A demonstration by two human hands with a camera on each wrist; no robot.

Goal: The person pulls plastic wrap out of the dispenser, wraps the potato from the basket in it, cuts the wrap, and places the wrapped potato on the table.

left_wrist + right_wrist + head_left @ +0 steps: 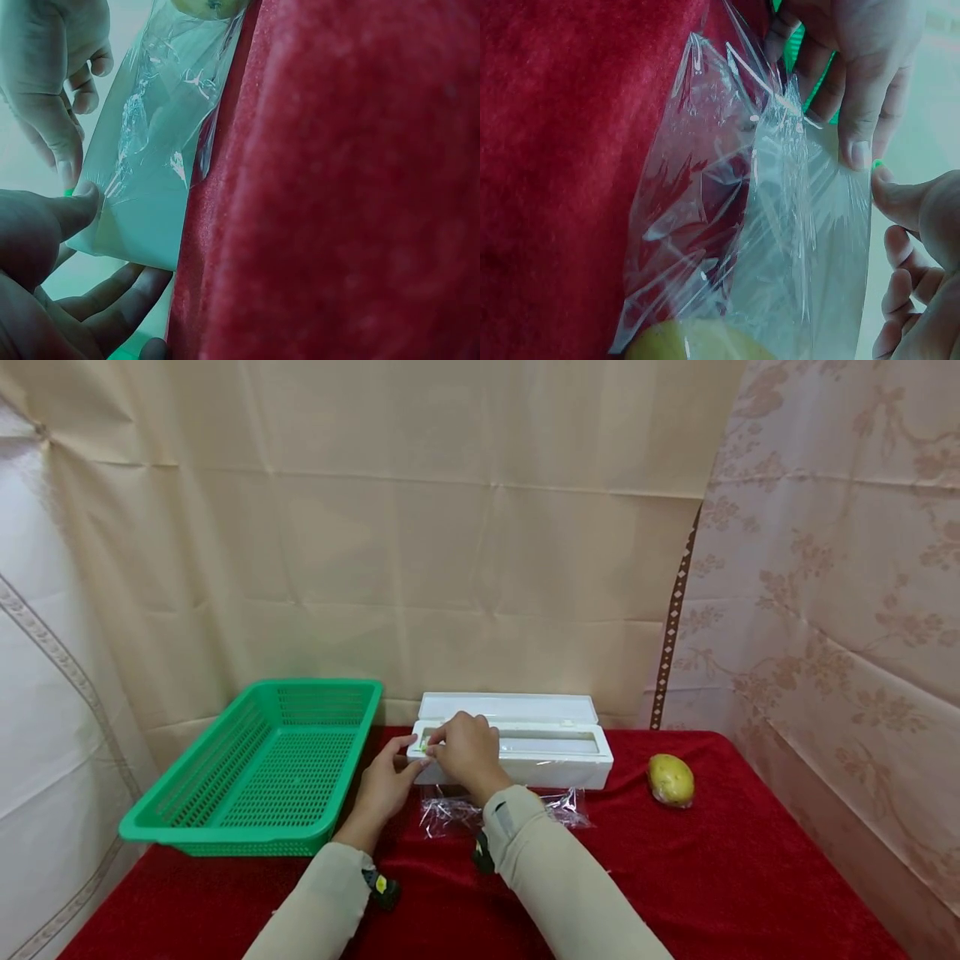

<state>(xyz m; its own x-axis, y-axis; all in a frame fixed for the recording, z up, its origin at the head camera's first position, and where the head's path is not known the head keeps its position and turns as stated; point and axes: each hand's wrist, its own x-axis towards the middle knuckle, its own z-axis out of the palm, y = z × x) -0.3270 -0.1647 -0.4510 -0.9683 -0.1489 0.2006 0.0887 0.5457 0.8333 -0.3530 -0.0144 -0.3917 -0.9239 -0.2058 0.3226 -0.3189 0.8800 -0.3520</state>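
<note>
A long white cling film box (555, 772) stands with its lid tipped back. My left hand (386, 781) grips its left end, thumb on the top edge and fingers round the end. At that same corner my right hand (468, 752) pinches the small green slide cutter (423, 747), mostly covered by fingertips. Clear cling film (802, 225) hangs down the box's front and spreads onto the table. A yellow potato (697, 341) shows at the film in the right wrist view, cut off by the frame edge. My right forearm hides the film's middle in the head view.
On the left stands a green slatted plastic basket (348, 810), close by my left arm. Another potato (671, 779), with film clinging to it, lies to the right on the red cloth (720, 860). Beige curtains (465, 543) hang behind.
</note>
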